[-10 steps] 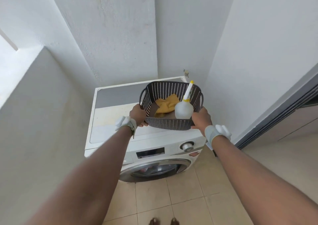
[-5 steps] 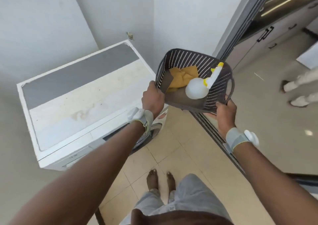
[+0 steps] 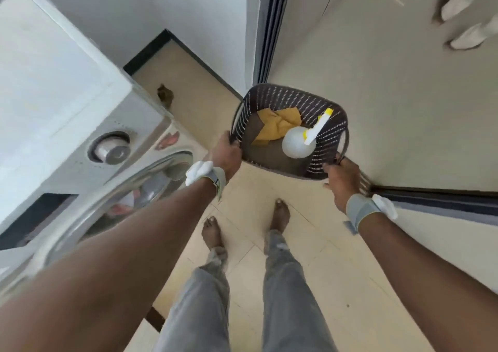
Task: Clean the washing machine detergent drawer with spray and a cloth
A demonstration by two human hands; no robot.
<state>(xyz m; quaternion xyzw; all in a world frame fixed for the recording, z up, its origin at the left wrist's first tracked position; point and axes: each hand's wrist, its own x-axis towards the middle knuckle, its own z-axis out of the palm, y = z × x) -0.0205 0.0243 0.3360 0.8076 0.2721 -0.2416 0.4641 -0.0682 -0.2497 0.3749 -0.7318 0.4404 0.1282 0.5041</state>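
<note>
A dark brown perforated plastic basket [image 3: 327, 136] is held above the beige tiled floor [image 3: 310, 257], to the right of the white front-loading washing machine [image 3: 67, 103]; the left hand [image 3: 227, 155] is curled over the basket's left rim, and the right hand [image 3: 341, 179] is clamped on the thin handle and the near right corner; neither hand is free. Inside the basket, a crumpled mustard-yellow cloth [image 3: 277, 126] lies against the far wall, and a round white spray bottle with a yellow-collared nozzle [image 3: 297, 142] leans beside it, the nozzle resting toward the right wall.

The detergent drawer cannot be identified with certainty; a dark rectangular panel [image 3: 32, 217] is visible on the machine front, but whether it is the drawer or a display cannot be told.

Risks from this position are judged as follows:

- The basket appears tilted; the bottle is loose and top-heavy at the nozzle, so further tilting may roll it against the wall or tip it out.
- The right-hand hold is partly on a thin handle; a slip there may drop that side.
- The bare feet [image 3: 280, 214] stand directly below and near the basket; a dropped bottle may strike them.
- The sliding-door track [image 3: 431, 198] lies just beside the right hand; the basket may be set down unevenly on it.
- Any leaked spray may make the tiles slippery.
</note>
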